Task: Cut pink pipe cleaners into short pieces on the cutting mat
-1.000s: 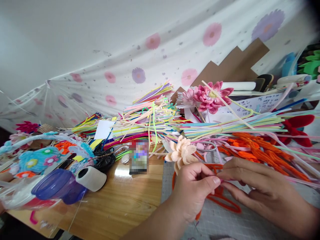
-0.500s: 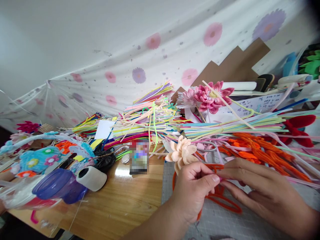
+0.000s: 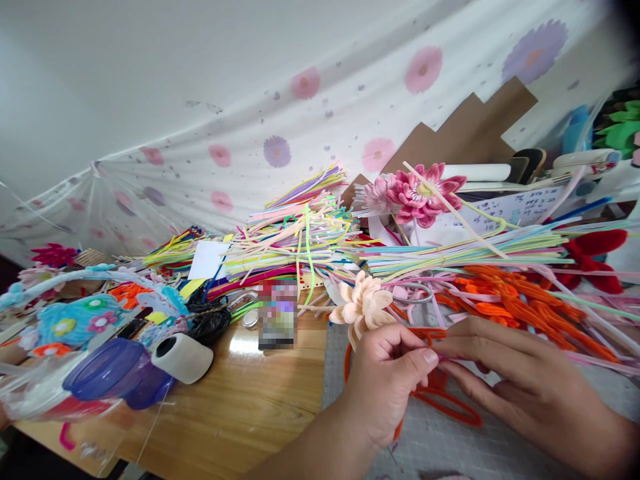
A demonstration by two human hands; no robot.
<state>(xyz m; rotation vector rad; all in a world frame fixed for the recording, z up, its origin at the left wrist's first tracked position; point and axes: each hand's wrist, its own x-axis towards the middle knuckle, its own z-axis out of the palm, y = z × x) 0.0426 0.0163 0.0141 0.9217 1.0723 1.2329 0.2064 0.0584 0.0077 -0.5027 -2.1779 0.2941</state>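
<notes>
The thumb and forefinger of your left hand (image 3: 383, 387) are closed in a pinch; whatever lies between them is hidden. Your right hand (image 3: 537, 383) meets them with fingers outstretched, and you cannot tell from here whether they grip anything. For work this fine, it seems best to let the left anchor while the right adjusts in small movements, pressing lightly so fuzzy pile isn't crushed. Around and beneath your hands lie orange chenille loops (image 3: 467, 421), bent into long, narrow ovals on the smooth, gridded gray cutting mat (image 3: 425, 453). Just beyond your left hand sits a cream chenille flower (image 3: 365, 303) with plump, cupped petals. Farther out, tangled orange stems (image 3: 520, 300) lie before straight, slender pastel stems (image 3: 465, 253). Leftward, the counter (image 3: 240, 407) is glossy, wood-grained.
</notes>
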